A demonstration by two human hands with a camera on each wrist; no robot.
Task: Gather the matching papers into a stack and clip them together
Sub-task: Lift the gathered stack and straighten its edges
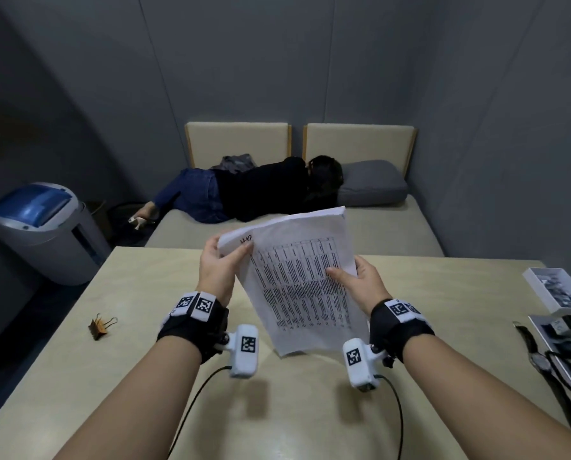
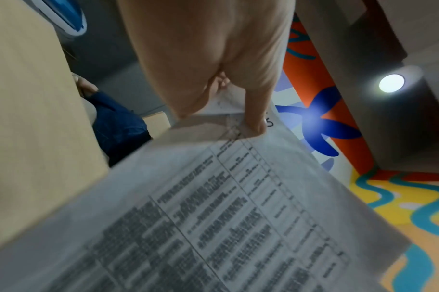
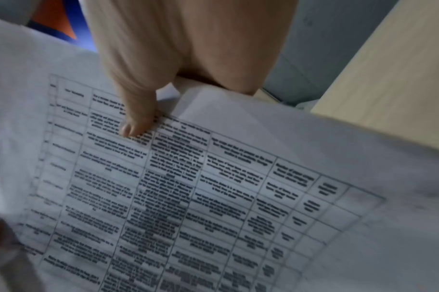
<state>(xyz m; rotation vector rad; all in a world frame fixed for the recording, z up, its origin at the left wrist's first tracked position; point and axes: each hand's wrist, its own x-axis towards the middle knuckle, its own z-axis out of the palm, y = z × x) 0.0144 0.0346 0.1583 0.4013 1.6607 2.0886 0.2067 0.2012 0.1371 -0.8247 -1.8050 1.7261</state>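
Both hands raised, pinching.

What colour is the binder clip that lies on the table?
The binder clip is tan-gold with wire handles. It lies on the table, left of the left hand. Head view shows it best.

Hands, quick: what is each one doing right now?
Left hand: grips the top corner of the paper stack, thumb on the printed side.
Right hand: grips the stack's right edge, thumb on the table print.

Dim room, blurred wrist views
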